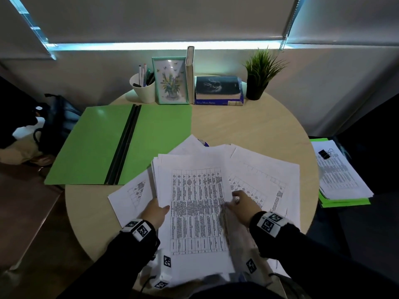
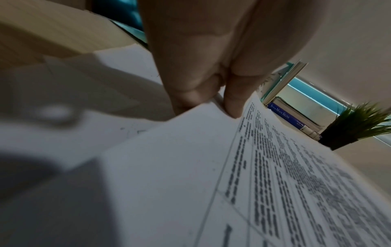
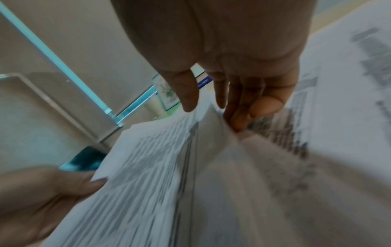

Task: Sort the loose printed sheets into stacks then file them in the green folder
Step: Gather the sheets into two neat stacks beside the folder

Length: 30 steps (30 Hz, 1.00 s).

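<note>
Left hand [image 1: 155, 212] pinches the left edge of a gathered stack of printed sheets [image 1: 196, 212], thumb on top, fingers underneath, raised over the near side of the round table [image 1: 248, 126]. Right hand [image 1: 243, 205] is at the stack's right edge, fingers loosely curled and touching the paper; a firm grip there I cannot confirm. More loose sheets [image 1: 265, 175] lie fanned beneath, unsorted. The green folder [image 1: 103, 143] lies open at far left, with no sheets in it. Sorting looks early; filing hasn't begun.
</note>
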### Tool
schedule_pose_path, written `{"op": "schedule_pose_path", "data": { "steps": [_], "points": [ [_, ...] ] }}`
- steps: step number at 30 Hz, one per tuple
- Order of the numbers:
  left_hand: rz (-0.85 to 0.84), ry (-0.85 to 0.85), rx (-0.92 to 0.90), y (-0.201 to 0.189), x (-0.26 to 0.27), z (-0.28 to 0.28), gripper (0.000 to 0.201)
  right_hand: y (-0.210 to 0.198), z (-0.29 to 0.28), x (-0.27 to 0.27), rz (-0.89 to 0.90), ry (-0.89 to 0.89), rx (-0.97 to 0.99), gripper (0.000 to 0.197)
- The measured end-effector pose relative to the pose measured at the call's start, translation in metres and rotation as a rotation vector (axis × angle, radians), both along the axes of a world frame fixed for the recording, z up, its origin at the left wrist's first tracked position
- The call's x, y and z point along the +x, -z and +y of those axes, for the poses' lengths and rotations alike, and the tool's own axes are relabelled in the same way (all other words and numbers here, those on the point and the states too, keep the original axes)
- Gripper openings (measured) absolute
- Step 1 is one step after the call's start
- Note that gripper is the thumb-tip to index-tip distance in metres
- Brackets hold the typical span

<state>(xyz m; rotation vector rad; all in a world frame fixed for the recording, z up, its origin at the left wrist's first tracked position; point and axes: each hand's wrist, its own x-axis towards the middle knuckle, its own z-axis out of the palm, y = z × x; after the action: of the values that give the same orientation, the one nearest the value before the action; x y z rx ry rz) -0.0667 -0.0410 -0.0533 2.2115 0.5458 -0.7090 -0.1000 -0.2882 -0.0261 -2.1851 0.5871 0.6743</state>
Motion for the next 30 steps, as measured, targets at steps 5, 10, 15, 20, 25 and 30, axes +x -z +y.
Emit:
{"op": "schedule_pose_path", "data": {
  "steps": [5,10,15,20,25,30],
  "points": [
    [0.007,0.026,0.066,0.005,0.001,0.001,0.039,0.014,-0.068,0.003,-0.010,0.463,-0.153,0.032],
    [0.004,0.015,0.095,0.012,0.001,0.000,0.039,0.017,-0.093,-0.006,0.152,0.498,-0.037,0.027],
    [-0.009,-0.068,0.091,0.014,0.000,-0.005,0.041,0.023,-0.077,-0.009,0.090,0.510,0.034,0.030],
    [-0.011,-0.177,0.062,0.018,-0.005,-0.010,0.049,0.016,-0.069,-0.014,-0.042,0.526,0.143,0.015],
    [-0.061,-0.290,0.004,0.025,-0.007,-0.013,0.046,0.005,-0.038,-0.025,-0.046,0.101,0.031,0.018],
    [-0.052,-0.394,-0.091,0.024,-0.006,-0.022,0.051,0.003,-0.016,-0.030,-0.065,-0.260,-0.167,0.032]
  ]
}}
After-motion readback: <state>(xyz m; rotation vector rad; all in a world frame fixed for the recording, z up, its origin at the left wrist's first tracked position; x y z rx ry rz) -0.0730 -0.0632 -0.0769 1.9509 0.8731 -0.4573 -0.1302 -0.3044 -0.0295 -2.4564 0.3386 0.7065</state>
